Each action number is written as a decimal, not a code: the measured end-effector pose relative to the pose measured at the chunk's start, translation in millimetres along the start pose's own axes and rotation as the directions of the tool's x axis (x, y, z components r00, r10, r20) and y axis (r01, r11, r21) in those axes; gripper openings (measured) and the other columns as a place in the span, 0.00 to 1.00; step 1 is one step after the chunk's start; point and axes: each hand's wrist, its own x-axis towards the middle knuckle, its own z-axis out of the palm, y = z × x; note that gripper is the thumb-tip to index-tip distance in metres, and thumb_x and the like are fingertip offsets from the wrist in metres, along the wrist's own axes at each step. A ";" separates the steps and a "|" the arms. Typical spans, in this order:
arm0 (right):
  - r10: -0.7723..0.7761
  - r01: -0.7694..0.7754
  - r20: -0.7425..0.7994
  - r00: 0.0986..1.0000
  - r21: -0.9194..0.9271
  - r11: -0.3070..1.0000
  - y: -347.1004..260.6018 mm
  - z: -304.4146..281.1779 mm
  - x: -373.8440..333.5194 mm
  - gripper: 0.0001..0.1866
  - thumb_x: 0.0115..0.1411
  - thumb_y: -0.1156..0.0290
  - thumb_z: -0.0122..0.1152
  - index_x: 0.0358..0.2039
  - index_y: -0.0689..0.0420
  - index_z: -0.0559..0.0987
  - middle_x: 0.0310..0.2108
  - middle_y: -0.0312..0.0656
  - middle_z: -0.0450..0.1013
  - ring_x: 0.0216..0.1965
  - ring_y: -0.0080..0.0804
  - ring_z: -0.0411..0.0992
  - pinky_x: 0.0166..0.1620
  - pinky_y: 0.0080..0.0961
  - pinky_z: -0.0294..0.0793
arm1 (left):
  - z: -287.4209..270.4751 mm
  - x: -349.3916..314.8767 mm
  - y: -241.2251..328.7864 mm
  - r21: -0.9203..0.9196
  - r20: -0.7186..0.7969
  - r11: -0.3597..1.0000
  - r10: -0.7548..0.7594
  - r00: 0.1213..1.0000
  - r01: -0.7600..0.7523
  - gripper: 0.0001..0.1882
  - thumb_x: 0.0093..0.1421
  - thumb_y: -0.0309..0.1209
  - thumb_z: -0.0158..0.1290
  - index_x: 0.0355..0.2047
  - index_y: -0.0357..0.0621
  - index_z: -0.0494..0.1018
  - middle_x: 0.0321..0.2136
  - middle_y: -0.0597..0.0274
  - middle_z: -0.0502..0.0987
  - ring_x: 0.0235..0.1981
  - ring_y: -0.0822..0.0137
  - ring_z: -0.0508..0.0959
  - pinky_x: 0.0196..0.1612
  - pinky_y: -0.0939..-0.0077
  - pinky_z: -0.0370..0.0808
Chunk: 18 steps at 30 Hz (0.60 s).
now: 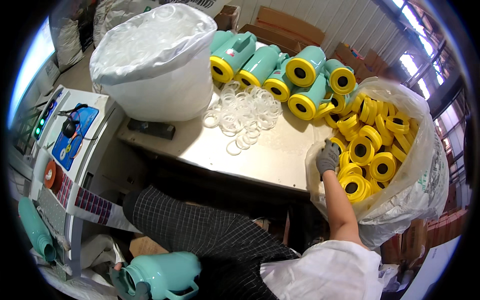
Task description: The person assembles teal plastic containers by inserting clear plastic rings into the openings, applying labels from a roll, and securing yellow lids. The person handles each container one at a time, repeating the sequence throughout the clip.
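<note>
Dozens of yellow caps (382,166) fill the bag (425,190) at three o'clock; right hand (327,157), gloved, curls among them, grasp unclear; left hand (127,285) grips the green flask (162,274) by its neck; caps look light, rigid, best pinched by the rim.

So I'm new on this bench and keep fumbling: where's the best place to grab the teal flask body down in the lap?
Probably by the neck just below the open mouth, coming from the left, where the left hand is. The teal flask body lies on its side, its handle pointing down, so that narrow end gives the surest grip.
</note>
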 end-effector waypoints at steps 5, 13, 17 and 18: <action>0.098 -0.091 0.050 0.994 -0.117 0.989 78.5 40.6 2.1 0.19 0.60 0.63 0.64 0.50 0.54 0.76 0.51 0.54 0.73 0.55 0.56 0.71 0.57 0.49 0.72 | 23.9 10.2 26.4 0.020 0.060 0.999 0.037 0.997 -0.038 0.41 0.59 0.32 0.65 0.70 0.32 0.62 0.66 0.49 0.68 0.66 0.53 0.68 0.69 0.58 0.64; -0.366 0.428 -0.252 0.896 0.714 0.554 -114.9 -40.7 -59.3 0.16 0.59 0.69 0.73 0.41 0.56 0.72 0.32 0.42 0.71 0.38 0.37 0.72 0.41 0.33 0.74 | 12.5 2.5 47.3 0.120 0.084 0.992 -0.037 0.996 0.026 0.38 0.61 0.29 0.66 0.68 0.34 0.64 0.67 0.49 0.67 0.66 0.54 0.67 0.71 0.58 0.62; -0.654 -0.785 0.544 0.526 0.606 -0.127 -218.3 -36.4 -158.7 0.23 0.69 0.62 0.65 0.58 0.59 0.72 0.51 0.39 0.74 0.52 0.28 0.74 0.57 0.26 0.76 | -8.1 -1.7 25.1 0.387 0.041 0.919 0.065 0.997 -0.075 0.35 0.63 0.29 0.66 0.67 0.32 0.66 0.64 0.49 0.69 0.63 0.54 0.69 0.68 0.58 0.65; -0.674 -0.824 0.568 0.473 0.556 -0.110 -240.6 3.9 -197.3 0.22 0.70 0.62 0.64 0.58 0.60 0.72 0.51 0.40 0.75 0.52 0.29 0.75 0.57 0.28 0.76 | -14.0 -9.7 19.9 0.386 -0.050 0.921 0.072 0.996 -0.047 0.34 0.64 0.30 0.66 0.67 0.33 0.66 0.64 0.49 0.69 0.62 0.54 0.70 0.67 0.58 0.66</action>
